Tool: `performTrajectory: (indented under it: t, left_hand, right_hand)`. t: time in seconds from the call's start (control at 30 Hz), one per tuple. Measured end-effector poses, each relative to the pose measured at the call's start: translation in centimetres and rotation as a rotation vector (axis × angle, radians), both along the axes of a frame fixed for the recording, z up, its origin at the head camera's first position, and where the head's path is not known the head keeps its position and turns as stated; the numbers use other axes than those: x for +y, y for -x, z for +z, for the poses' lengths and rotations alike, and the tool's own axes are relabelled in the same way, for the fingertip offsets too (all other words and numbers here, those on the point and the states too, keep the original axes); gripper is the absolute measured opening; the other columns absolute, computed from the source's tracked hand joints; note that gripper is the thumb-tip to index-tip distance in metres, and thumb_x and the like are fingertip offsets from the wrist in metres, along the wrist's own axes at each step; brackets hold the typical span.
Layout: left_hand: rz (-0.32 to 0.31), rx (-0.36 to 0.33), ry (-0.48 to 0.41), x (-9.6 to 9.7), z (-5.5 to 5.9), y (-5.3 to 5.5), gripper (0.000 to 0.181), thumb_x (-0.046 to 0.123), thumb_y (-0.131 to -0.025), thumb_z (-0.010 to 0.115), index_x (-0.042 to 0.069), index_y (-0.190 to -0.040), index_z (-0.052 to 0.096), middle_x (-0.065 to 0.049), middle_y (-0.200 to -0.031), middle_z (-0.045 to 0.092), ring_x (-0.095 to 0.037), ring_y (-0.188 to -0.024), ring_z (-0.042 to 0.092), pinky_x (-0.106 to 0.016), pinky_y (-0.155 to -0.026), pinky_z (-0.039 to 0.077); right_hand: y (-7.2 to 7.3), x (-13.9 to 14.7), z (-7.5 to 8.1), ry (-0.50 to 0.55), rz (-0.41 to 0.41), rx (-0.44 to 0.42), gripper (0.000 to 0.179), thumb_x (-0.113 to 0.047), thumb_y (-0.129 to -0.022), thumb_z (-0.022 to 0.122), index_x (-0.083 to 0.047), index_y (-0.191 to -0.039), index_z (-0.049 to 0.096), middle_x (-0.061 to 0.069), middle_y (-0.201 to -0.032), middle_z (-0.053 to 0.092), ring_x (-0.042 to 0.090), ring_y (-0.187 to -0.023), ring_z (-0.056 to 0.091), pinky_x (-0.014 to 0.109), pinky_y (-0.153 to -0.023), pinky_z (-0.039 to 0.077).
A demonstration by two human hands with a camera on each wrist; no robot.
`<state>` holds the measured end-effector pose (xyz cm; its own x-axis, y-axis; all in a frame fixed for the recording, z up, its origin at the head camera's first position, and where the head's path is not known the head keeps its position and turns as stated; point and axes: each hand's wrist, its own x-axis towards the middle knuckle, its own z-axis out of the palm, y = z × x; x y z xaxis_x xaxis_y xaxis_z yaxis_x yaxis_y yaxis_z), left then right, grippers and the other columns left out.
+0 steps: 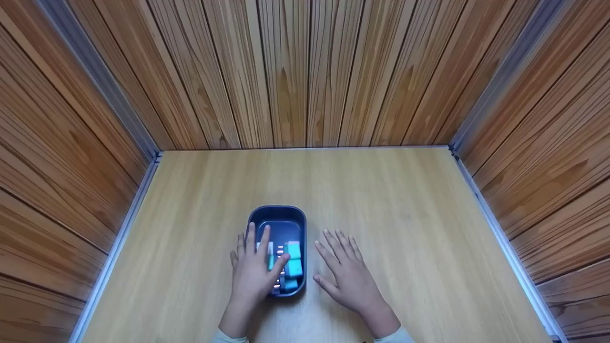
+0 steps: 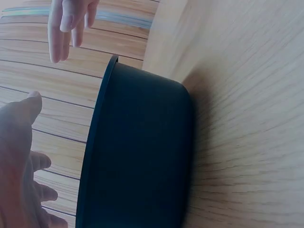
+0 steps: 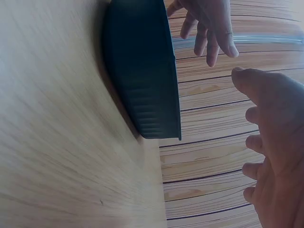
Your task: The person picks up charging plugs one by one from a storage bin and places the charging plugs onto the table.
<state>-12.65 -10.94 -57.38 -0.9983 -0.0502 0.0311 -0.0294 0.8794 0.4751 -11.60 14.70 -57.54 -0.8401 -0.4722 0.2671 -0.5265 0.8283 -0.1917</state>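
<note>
A dark blue rectangular bin (image 1: 286,214) with rounded corners stands on the table in the head view. Inside it lie several small teal-and-white blocks (image 1: 294,267) and a row of small shiny pieces (image 1: 280,250), too small to identify. My left hand (image 1: 252,271) hovers above the bin's left side with fingers spread, hiding part of the contents. To the right of the bin, my right hand (image 1: 350,278) is held over the table, fingers extended and holding nothing. Both wrist views show the bin's outer wall (image 2: 137,152), with the hands apart from it.
The light wooden tabletop (image 1: 381,200) runs back to a wood-plank wall (image 1: 305,71). Similar plank walls rise at the left (image 1: 57,166) and right (image 1: 548,166), with metal strips along the table's edges.
</note>
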Motion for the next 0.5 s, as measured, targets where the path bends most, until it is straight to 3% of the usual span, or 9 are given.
performTrajectory:
  t: [0.27,0.5]
  left_hand:
    - [0.087,-0.071,-0.165,-0.2,-0.2,0.1,0.089,0.081,-0.09,0.045,0.04,-0.163,0.015,-0.004,-0.173,-0.001,-0.042,-0.157,0.003,-0.074,-0.111,0.024]
    - [0.145,-0.12,-0.244,-0.4,-0.7,0.6,0.094,0.084,-0.089,0.043,0.034,-0.165,0.015,-0.013,-0.172,0.002,-0.047,-0.155,0.013,-0.073,-0.107,0.031]
  right_hand:
    - [0.0,-0.6,-0.2,0.052,0.037,0.005,0.073,-0.046,-0.098,0.064,-0.022,-0.16,0.034,0.005,-0.168,0.027,0.031,-0.156,0.023,0.058,-0.121,0.02]
    - [0.2,-1.3,-0.6,0.061,0.06,0.007,0.072,-0.044,-0.097,0.066,-0.02,-0.159,0.037,0.006,-0.166,0.033,0.034,-0.153,0.028,0.058,-0.121,0.022]
